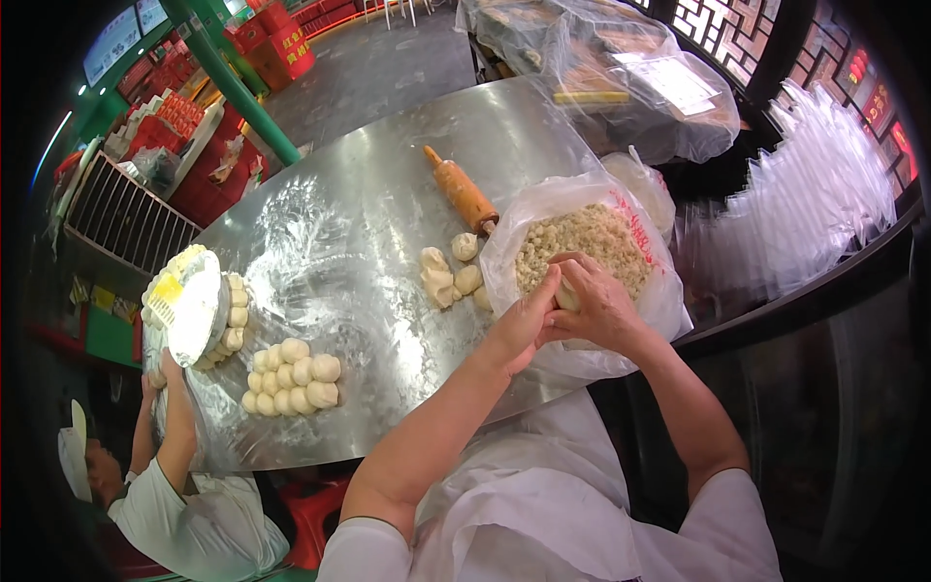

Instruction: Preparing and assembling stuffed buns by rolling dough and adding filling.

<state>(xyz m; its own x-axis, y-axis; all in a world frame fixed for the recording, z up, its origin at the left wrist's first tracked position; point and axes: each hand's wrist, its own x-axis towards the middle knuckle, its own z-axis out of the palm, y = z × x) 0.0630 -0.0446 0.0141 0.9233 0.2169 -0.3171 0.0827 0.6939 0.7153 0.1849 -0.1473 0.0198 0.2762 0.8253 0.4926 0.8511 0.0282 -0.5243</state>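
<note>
My left hand [524,330] and my right hand [603,303] are cupped together around a pale dough ball [567,297], which is mostly hidden by the fingers. They hover over the near side of a clear plastic bag [504,231], spread open and full of crumbly pale filling [582,241]. Left of the bag lie a few lumps of dough [437,278]. Beyond these, a wooden rolling pin [465,194] rests aslant on the floured metal table [373,189].
Rows of round dough balls [292,379] sit toward the table's left. At the left edge a co-worker [189,514] reaches to a white bowl [199,308], with more dough balls around it. A plastic-covered table [621,73] stands beyond; clear plastic bags [805,209] hang at right.
</note>
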